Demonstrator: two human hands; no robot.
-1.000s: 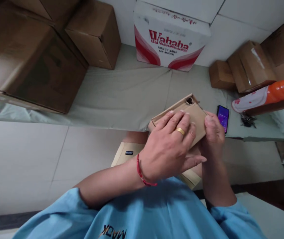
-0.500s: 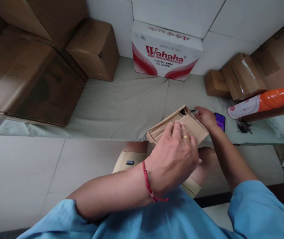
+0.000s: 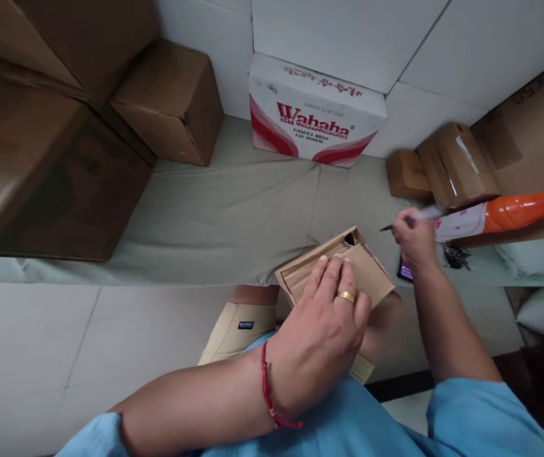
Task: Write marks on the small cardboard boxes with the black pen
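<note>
A small flat cardboard box [image 3: 369, 270] with a torn hole at one corner rests on my knee at the edge of a cloth-covered ledge [image 3: 233, 222]. My left hand [image 3: 322, 330], wearing a gold ring and a red wrist string, lies on top of the box with fingers pressed flat, holding it down. My right hand [image 3: 412, 244] is raised just right of the box, closed round a thin pen-like tool [image 3: 417, 217] that is blurred by motion. A phone [image 3: 405, 271] with a lit screen lies on the ledge, partly hidden under my right hand.
Large brown cartons [image 3: 38, 139] are stacked at the left. A white Wahaha water box [image 3: 314, 111] stands against the tiled wall. Small taped cardboard boxes [image 3: 443, 168], an orange and white bottle [image 3: 504, 214] and keys [image 3: 452, 256] lie at the right.
My right hand left the box, reached to the ledge beside the phone and has lifted a thin pen-like tool. My left hand stays pressed on the box. The view tilted slightly down.
</note>
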